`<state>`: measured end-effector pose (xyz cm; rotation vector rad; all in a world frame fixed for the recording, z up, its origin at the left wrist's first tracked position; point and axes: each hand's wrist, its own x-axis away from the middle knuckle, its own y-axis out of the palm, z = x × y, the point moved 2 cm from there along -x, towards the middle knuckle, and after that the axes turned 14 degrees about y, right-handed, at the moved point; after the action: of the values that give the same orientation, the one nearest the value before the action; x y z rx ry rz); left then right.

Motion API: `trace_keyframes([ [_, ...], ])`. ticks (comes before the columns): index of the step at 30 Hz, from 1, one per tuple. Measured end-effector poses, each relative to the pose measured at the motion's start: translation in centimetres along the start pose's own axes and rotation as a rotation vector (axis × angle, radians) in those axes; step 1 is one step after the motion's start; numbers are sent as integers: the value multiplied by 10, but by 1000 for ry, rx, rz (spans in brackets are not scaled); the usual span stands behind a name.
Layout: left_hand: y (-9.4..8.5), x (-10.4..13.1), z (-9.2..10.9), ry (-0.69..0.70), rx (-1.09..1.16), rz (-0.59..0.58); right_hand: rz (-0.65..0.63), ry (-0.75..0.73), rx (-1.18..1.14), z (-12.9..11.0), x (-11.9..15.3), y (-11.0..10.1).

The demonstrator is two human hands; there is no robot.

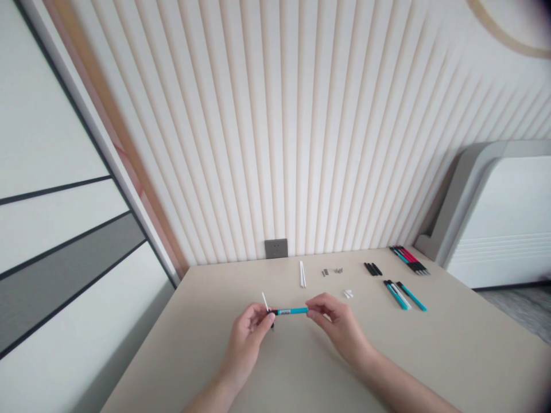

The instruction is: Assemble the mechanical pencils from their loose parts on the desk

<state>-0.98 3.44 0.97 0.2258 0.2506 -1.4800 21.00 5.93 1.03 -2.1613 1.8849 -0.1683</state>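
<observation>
Assembling, seen from the head view: the step in hand looks to be fitting something at the blue end of a pen barrel (297,311), though fingertips hide any small part there.
Pen barrel: held level above the counter (297,361), between the two hands and well apart from the laid-out parts.
Look: slim, bright blue along most of the visible length, black toward the left, with a pale printed label near where the colours meet.
Left hand (247,330): its grip is closed, thumb over fingers, grasping the black end of the barrel.
White rod (264,301): sticks up out of the same grip, crosswise to the barrel; a dark tip (272,328) shows below the thumb, seemingly in line with it.
Right hand (340,321): its grip is a pinch of thumb and fingertips on the blue end.
Next move: probably calls for pressing that end home while the left grip stays firm, then bringing rod and barrel into line; the loose rod could slip.
Laid-out parts: spare white rods (302,275), metal bits (326,272), small white pieces (348,293), black tubes (372,269) and more barrels (398,296).
Far right corner: a row of red and blue pens (408,260), seemingly finished.
</observation>
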Motion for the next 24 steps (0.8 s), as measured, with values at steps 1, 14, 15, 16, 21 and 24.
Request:
trace_keyframes([
  [1,0,0,0,-2,-4,-12,0,9,-8,0,-1,-2],
  [14,3,2,3,-42,25,-29,26,-19,-32,-5,1,-6],
  [15,3,2,2,-35,21,-46,35,-9,-50,-5,1,-6],
  [16,3,3,1,-32,15,-64,45,9,-74,-4,0,-6],
  [21,6,5,-1,-43,-25,-112,86,91,-218,0,-1,-2],
  [24,8,6,-1,-55,-27,-133,90,90,-262,0,1,0],
])
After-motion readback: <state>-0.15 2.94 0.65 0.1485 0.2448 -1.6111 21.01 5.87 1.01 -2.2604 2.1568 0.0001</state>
